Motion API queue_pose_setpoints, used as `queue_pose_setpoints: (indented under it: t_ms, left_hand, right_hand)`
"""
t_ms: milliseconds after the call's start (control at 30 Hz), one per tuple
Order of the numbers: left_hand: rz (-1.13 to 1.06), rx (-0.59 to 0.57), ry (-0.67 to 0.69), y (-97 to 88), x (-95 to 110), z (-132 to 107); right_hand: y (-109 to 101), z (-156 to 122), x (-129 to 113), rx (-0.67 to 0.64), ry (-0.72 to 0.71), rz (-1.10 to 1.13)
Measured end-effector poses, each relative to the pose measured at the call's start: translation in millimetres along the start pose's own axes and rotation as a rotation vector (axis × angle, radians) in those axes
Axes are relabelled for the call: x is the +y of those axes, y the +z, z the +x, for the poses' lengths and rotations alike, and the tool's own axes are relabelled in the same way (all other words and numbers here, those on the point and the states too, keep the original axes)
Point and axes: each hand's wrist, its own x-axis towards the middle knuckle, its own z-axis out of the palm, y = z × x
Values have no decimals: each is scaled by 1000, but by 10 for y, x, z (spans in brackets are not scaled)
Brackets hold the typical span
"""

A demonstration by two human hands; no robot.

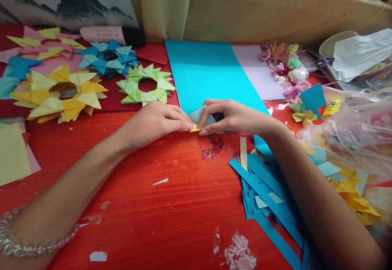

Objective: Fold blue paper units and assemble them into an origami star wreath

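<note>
Between my two hands sits a small folded paper piece (195,126), pale blue on top with a yellow edge at the front. My left hand (162,119) pinches its left end between thumb and fingers. On the other side, my right hand (225,117) has thumb and forefinger closed on the front of the piece, with the other fingers curled. Parts of the paper are hidden behind the fingers. Just behind the hands lies a bright blue paper sheet (208,74), its near edge partly covered by them.
Folded paper rings stand at back left: yellow (63,108), blue (112,72) and green (146,96). Blue paper strips (275,196) are heaped under my right forearm. Clear plastic bags (352,127) and yellow folded pieces (355,196) crowd the right side of the red table (147,213).
</note>
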Motion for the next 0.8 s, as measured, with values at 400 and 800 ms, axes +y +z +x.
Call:
queue_pose_setpoints:
  t_ms: [400,800]
  left_hand:
    - [-8,2,-2,-4,-18,-2]
    - [6,-1,2,-3,-8,-5]
  right_hand:
    - [4,9,-2,-9,-12,3]
    - [8,7,-3,-16,-36,9]
